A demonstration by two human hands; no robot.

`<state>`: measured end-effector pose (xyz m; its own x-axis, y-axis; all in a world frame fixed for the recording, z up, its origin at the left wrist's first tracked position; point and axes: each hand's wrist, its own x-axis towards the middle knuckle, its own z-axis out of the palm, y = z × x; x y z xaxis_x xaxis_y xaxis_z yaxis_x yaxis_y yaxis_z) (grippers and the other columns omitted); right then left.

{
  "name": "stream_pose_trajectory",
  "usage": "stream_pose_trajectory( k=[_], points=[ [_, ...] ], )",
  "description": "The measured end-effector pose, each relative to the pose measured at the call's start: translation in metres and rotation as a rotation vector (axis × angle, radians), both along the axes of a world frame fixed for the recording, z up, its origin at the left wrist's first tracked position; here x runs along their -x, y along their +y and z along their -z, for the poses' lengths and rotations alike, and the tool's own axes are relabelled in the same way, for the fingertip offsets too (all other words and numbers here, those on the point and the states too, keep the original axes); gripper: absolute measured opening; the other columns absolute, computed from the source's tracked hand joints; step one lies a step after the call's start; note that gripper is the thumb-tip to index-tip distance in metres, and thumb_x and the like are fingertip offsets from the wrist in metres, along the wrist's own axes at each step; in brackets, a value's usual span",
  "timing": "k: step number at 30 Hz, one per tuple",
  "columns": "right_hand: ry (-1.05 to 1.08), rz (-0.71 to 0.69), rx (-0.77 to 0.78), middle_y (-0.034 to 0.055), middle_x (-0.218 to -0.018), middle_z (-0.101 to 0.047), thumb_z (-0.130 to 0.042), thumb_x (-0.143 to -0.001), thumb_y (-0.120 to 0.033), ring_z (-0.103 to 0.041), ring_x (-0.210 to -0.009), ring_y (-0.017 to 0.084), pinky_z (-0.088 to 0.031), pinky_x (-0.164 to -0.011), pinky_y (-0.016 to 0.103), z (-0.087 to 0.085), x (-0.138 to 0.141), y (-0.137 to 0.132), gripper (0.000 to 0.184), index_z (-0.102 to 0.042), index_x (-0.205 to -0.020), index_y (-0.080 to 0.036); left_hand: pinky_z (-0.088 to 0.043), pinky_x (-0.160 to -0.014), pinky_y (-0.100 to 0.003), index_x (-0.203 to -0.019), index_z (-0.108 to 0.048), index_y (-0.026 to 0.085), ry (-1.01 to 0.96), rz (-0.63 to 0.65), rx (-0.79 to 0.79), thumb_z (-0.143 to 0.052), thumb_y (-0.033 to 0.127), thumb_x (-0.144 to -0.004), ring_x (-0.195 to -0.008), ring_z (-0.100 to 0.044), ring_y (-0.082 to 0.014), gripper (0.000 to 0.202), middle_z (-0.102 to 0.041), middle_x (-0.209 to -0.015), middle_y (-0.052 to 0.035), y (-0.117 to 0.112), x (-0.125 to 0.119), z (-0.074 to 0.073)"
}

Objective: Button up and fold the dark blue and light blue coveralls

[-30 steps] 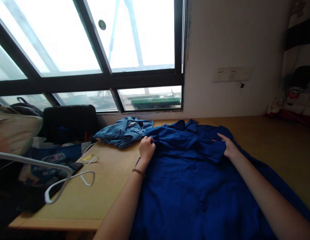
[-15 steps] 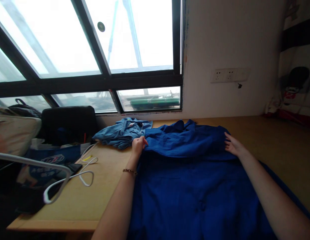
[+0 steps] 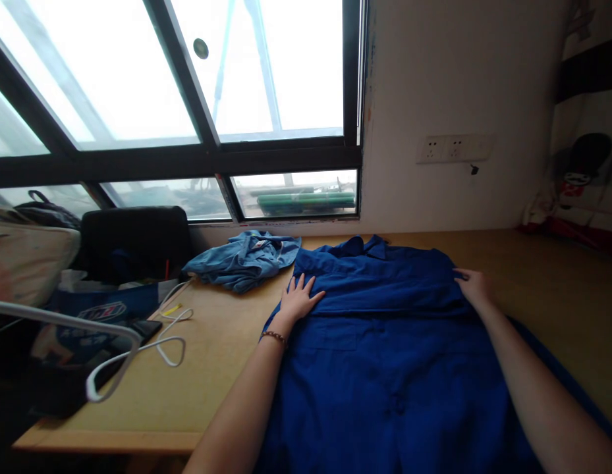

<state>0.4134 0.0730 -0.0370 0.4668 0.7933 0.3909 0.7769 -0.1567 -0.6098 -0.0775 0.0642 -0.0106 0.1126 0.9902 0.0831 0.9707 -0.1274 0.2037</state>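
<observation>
A dark blue collared shirt (image 3: 355,388) lies spread over the table, front side up, its collar toward the window and a crosswise fold over the chest. My left hand (image 3: 299,300) rests flat on the shirt's left side near the shoulder, fingers spread. At the opposite edge, my right hand (image 3: 472,284) has thumb and fingers pinched on the cloth by the shoulder. A crumpled lighter blue garment (image 3: 244,260) lies just beyond my left hand, close to the shirt's collar end. The shirt's lower end runs out of view at the bottom.
The wooden table (image 3: 187,395) stands against the wall below a window. A white cable (image 3: 174,342) loops over its left part, and a white curved bar (image 3: 88,319) crosses in front. A black chair back (image 3: 135,240) and bags stand at the left. A socket panel (image 3: 454,149) is on the wall.
My left hand has let go of the shirt's edge and now lies flat on it. My right hand has shifted slightly right and closed on the edge. The chest cloth lies flatter.
</observation>
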Motion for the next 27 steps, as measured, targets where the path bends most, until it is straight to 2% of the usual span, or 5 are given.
stream_pose_trajectory(
  k=[5, 10, 14, 22, 27],
  points=[
    [-0.204, -0.007, -0.125, 0.0068, -0.097, -0.065, -0.044, -0.077, -0.022, -0.059, -0.088, 0.023, -0.045, -0.076, 0.034, -0.003, 0.016, -0.010, 0.029, -0.067, -0.094, -0.021, -0.024, -0.095, -0.052, -0.127, -0.038, 0.027, 0.030, -0.131, -0.079, -0.025, 0.064, -0.077, -0.124, -0.026, -0.0336, 0.064, -0.030, -0.137, -0.0116, 0.002, -0.001, 0.008],
    [-0.304, 0.063, -0.323, 0.0076, -0.107, -0.061, -0.037, -0.080, -0.019, -0.056, -0.095, 0.023, -0.043, -0.081, 0.034, -0.022, 0.027, -0.016, 0.036, -0.062, -0.105, -0.018, -0.041, -0.077, -0.039, -0.105, -0.053, 0.008, 0.016, -0.499, -0.285, -0.034, 0.043, -0.082, -0.099, -0.051, -0.0299, 0.046, -0.054, -0.106, -0.0206, 0.005, 0.018, 0.002],
    [-0.297, 0.072, -0.196, 0.0091, -0.103, -0.062, -0.040, -0.077, -0.017, -0.058, -0.091, 0.024, -0.044, -0.079, 0.036, -0.017, 0.026, -0.013, 0.033, -0.066, -0.097, -0.016, -0.044, -0.065, -0.035, -0.086, -0.060, 0.015, -0.057, -0.449, -0.125, -0.036, 0.037, -0.082, -0.082, -0.059, -0.0275, 0.032, -0.062, -0.088, -0.0150, 0.011, 0.034, -0.001],
    [-0.289, 0.021, -0.213, 0.0094, -0.114, -0.056, -0.035, -0.080, -0.018, -0.052, -0.104, 0.023, -0.040, -0.089, 0.037, -0.005, 0.022, -0.005, 0.038, -0.059, -0.110, -0.017, -0.043, -0.064, -0.038, -0.091, -0.059, 0.012, -0.129, -0.624, -0.117, -0.031, 0.034, -0.083, -0.086, -0.058, -0.0308, 0.037, -0.061, -0.091, -0.0192, 0.012, 0.040, -0.001],
    [-0.314, -0.033, 0.087, 0.0097, -0.116, -0.054, -0.044, -0.078, -0.026, -0.051, -0.103, 0.027, -0.038, -0.090, 0.041, 0.007, 0.021, -0.003, 0.032, -0.063, -0.102, -0.019, -0.037, -0.083, -0.045, -0.105, -0.053, 0.011, 0.018, -0.473, -0.383, -0.034, 0.024, -0.081, -0.109, -0.044, -0.0310, 0.034, -0.051, -0.113, -0.0188, -0.002, 0.023, -0.012]
  ],
)
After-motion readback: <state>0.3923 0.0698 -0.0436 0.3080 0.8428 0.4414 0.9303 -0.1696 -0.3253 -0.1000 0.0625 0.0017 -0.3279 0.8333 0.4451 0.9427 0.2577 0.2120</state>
